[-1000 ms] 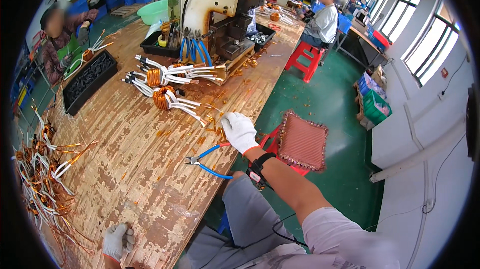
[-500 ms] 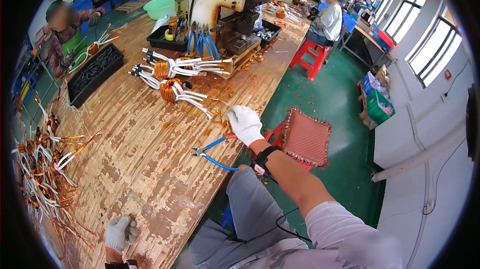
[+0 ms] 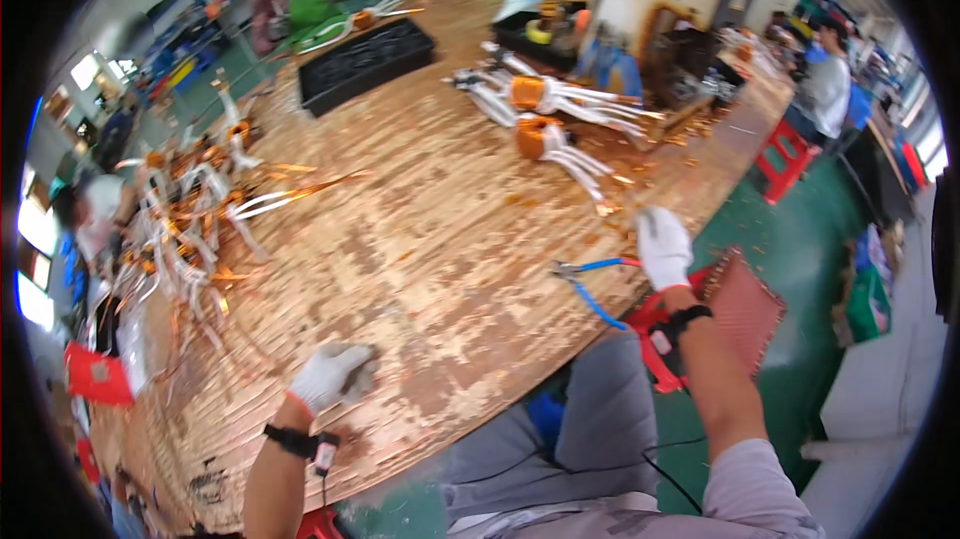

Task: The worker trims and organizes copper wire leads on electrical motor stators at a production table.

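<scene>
The left hand [image 3: 330, 379], in a white glove, was over the worn, pale-brown wooden table [image 3: 400, 229], its fingers loosely bent to about half open; I could not tell whether it held anything. The right hand [image 3: 664, 247], gloved in the same white, was at the table's edge, fingers close together and partly curled; blur hid whether it gripped anything. Just to its left lay a pair of blue-handled metal nippers [image 3: 568, 270], handles spread, the upper handle ending in red near the glove.

Beyond the nippers lay a round orange copper-wound coil [image 3: 534, 138], the bare copper ends of its white leads pointing toward the right hand. A 2nd orange copper coil [image 3: 526, 93], also with white leads, lay just behind it. A tangled heap of copper coils with white leads [image 3: 175, 229] spread over the table's left part. Farther back was a rectangular black tray [image 3: 370, 84] of dark pieces, near a person in a green apron [image 3: 312, 14]. A square reddish cushion [image 3: 745, 309] sat beside the table.
</scene>
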Demonstrator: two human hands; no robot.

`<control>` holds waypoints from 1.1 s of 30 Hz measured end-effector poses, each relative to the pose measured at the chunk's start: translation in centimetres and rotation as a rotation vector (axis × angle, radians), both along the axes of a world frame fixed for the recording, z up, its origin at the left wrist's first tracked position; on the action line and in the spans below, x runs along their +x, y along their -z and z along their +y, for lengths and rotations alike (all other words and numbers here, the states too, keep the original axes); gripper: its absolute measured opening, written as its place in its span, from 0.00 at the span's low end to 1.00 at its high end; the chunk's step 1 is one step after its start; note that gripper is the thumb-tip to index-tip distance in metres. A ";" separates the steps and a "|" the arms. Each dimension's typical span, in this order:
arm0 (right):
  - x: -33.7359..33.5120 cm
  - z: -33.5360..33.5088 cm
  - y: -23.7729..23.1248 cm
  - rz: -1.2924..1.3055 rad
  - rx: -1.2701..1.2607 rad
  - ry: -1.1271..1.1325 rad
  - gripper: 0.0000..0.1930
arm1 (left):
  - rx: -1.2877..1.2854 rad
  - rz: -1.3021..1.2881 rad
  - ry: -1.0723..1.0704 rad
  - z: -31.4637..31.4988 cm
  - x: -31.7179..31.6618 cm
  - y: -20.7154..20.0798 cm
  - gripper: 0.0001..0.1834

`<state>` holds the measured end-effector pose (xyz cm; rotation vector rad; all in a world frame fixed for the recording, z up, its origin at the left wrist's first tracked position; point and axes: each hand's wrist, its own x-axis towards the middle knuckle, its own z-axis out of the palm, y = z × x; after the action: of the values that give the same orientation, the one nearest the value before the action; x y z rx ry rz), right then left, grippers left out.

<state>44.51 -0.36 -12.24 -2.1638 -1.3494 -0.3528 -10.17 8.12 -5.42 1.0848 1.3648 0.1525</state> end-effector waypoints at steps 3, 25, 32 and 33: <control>-0.8 0.8 0.6 0.054 0.025 -0.034 0.11 | -0.035 -0.008 -0.005 -0.3 -1.2 -0.5 0.16; -1.2 1.1 0.4 0.085 0.039 -0.027 0.12 | -0.015 0.030 0.012 -0.3 -1.6 -0.4 0.17; -1.1 1.1 0.5 0.117 0.018 -0.008 0.11 | -0.030 -0.001 0.002 -0.3 -1.6 -0.3 0.17; -1.1 1.1 0.5 0.112 0.027 -0.015 0.11 | -0.032 -0.001 -0.017 -0.4 -1.5 -0.4 0.17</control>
<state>43.41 0.77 -12.73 -2.1177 -1.2905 -0.2387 -11.69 7.76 -5.04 1.0471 1.3711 0.1434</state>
